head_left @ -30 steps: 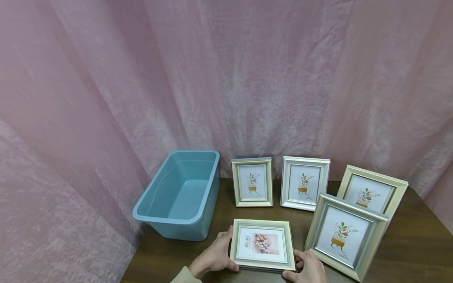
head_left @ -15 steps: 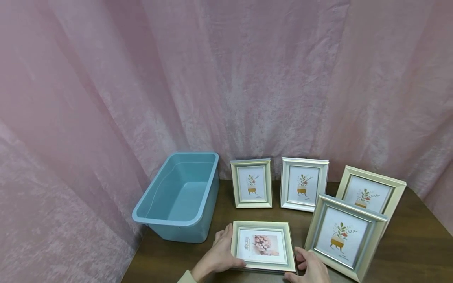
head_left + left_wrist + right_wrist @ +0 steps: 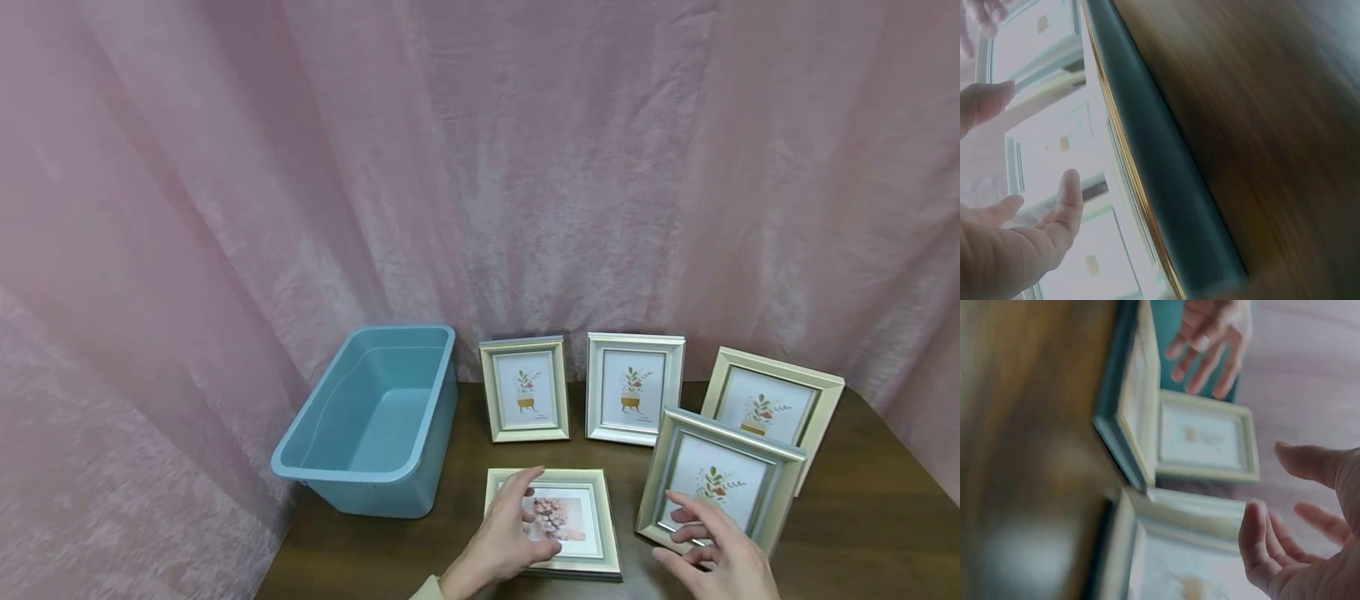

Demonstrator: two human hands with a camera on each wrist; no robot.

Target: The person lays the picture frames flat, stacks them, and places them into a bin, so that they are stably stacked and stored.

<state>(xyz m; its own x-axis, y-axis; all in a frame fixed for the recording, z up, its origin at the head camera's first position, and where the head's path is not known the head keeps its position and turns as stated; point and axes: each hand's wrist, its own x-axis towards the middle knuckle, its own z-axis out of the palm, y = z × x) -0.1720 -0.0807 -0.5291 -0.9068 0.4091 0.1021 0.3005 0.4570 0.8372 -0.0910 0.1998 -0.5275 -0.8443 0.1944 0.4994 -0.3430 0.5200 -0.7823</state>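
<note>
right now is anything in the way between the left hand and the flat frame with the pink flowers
Nothing visible is in the way: the left hand hovers over the flat frame with no visible contact. The nearest propped-up frame is off to the right, partly hidden by the right hand.

I'm seeing only part of the flat frame (image 3: 579,527) past the left hand (image 3: 504,533); the right hand (image 3: 722,550) is partly covering the front standing frame (image 3: 716,467); lettering (image 3: 645,419) on the white frame (image 3: 633,387) is looking illegibly small.
</note>
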